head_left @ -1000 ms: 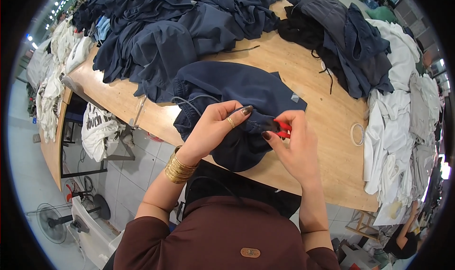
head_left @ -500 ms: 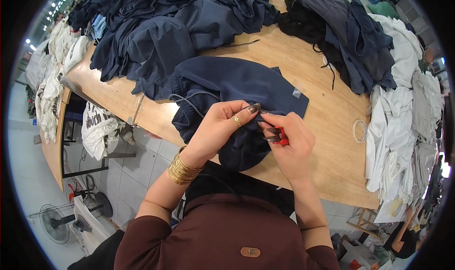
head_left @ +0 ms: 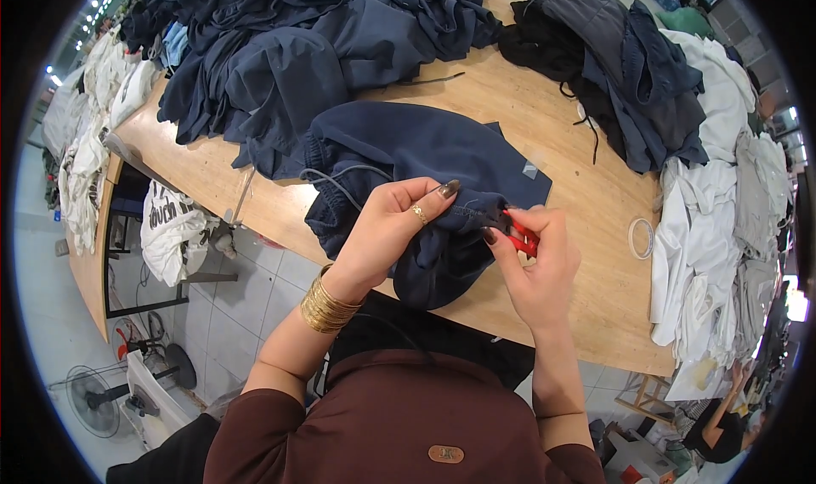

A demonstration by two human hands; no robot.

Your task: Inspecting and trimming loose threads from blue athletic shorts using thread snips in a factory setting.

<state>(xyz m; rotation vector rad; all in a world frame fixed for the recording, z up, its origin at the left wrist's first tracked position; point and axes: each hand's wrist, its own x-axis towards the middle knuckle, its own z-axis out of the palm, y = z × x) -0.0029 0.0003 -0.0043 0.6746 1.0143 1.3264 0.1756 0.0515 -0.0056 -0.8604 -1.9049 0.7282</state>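
A pair of navy shorts or pants [head_left: 433, 144], with a gathered waistband and a grey drawstring [head_left: 340, 181], lies bunched on the wooden table in front of me. My left hand [head_left: 387, 229], with a ring and stacked gold bangles at the wrist, is closed on a raised fold of the cloth, thumb on top. To its right, my right hand [head_left: 544, 267] holds red-handled thread snips [head_left: 524, 237] in its palm. Its thumb and forefinger are at the end of the same fold, where a stitched seam shows between my hands. The snips' blades are mostly hidden.
A large heap of navy garments [head_left: 289, 59] covers the table's far left. Black and navy clothes [head_left: 620, 76] lie far right, beside white garments [head_left: 701, 229] along the right edge. A tape roll [head_left: 641, 238] sits nearby. A fan [head_left: 93, 399] stands lower left; another person [head_left: 722, 424] is lower right.
My right hand has moved right, away from my left, stretching the fold so its seam shows. The snips' dark blades, visible before, are now mostly hidden. My left hand stays nearly in place.
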